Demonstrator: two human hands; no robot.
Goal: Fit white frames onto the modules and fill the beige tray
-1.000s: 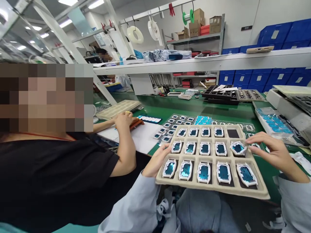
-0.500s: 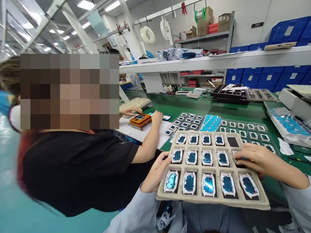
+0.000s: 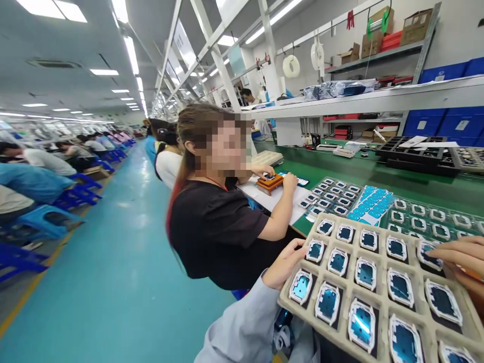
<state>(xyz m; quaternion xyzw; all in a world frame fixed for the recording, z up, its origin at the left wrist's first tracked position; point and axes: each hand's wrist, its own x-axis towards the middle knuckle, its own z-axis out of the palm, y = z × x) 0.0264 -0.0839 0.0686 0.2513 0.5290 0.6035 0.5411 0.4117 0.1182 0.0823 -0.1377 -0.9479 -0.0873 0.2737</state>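
A beige pulp tray [image 3: 378, 282] lies across my lap, its pockets filled with white-framed parts with blue film [image 3: 327, 302]. My left hand [image 3: 283, 264] grips the tray's left edge, thumb on top. My right hand [image 3: 463, 259] reaches in from the right edge of the view, its fingertips on a white-framed part [image 3: 429, 253] in the tray's far right pockets. Most of that hand is cut off by the frame.
A person in a black shirt [image 3: 215, 232] sits close on my left, hands on an orange fixture [image 3: 269, 182] on the green bench [image 3: 340, 171]. More framed parts [image 3: 328, 196] and a blue label sheet [image 3: 368, 204] lie beyond the tray. A teal aisle [image 3: 113, 272] runs left.
The view has swung left, bringing the aisle and rows of seated workers into sight. The tray now sits lower right. My right hand stays at the tray's right pockets; my left keeps its hold.
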